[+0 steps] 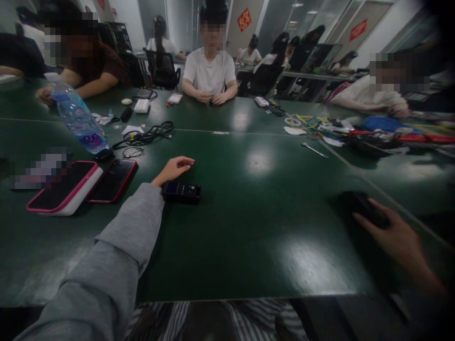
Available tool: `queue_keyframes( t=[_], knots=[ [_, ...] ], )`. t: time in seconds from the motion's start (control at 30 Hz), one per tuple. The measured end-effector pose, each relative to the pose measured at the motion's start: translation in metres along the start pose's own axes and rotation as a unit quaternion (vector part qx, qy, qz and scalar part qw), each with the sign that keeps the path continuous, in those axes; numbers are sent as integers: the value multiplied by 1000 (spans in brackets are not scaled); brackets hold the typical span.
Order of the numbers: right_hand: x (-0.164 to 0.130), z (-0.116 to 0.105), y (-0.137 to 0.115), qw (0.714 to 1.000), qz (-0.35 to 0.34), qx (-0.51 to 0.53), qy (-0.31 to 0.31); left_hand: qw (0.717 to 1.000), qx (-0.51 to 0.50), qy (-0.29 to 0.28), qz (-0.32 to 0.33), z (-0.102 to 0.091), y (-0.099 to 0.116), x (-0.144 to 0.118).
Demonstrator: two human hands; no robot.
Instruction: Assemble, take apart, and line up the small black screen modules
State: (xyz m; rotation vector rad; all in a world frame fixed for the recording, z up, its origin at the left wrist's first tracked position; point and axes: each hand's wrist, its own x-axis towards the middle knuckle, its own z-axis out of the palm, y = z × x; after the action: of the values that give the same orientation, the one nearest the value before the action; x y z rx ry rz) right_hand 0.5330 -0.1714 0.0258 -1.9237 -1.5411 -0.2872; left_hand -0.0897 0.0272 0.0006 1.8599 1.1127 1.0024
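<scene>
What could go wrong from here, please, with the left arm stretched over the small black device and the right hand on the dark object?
1. The grey sleeve lies right beside the small black rectangular device; drawing the left hand back could sweep it along the green table.
2. The tilted clear plastic water bottle looks unsteady and could tip onto the two red-edged phones.
3. The right hand rests on a blurred dark object near the table's edge; it might slide off.

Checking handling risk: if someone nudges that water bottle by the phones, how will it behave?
The water bottle looks like thin clear plastic, so it probably dents under a squeeze. It stands tall on a narrow base, so a push high up would likely tip it. Once down, its round body may roll on the glossy table toward the red-edged phone.
</scene>
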Motion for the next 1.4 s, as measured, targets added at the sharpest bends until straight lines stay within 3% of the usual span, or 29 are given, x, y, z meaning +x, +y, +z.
queue_keyframes(
  t=[0.03, 0.1, 0.23, 0.33, 0.43, 0.57, 0.77, 1.03, 1.23, 1.4],
  knots=[
    [9, 19, -11, 1000, 2, 15, -5, 1000, -1, 0, -1, 0, 0, 0],
    [28, 61, -55, 992, -71, 82, -63, 1000, -2, -1, -2, -1, -1, 0],
    [49, 138, -190, 948, -214, 185, -146, 1000, -19, 3, -6, -1, -2, 2],
    [42, 169, -275, 919, -273, 232, -165, 999, -50, 9, -13, -1, -1, 2],
    [32, 179, -317, 902, -318, 221, -190, 997, -69, 10, -17, -1, 1, 2],
    [29, 178, -322, 897, -342, 212, -180, 997, -72, 10, -15, 0, 4, 1],
    [31, 174, -318, 898, -290, 316, -100, 999, -44, 0, -6, 0, 4, 1],
    [29, 178, -321, 878, -340, 271, -198, 1000, -26, -9, 3, 0, 6, -1],
    [31, 180, -321, 859, -368, 285, -215, 1000, -14, 2, -18, 3, 13, -4],
    [28, 177, -323, 861, -391, 244, -217, 999, 30, -32, -19, 6, 20, -5]
  ],
)
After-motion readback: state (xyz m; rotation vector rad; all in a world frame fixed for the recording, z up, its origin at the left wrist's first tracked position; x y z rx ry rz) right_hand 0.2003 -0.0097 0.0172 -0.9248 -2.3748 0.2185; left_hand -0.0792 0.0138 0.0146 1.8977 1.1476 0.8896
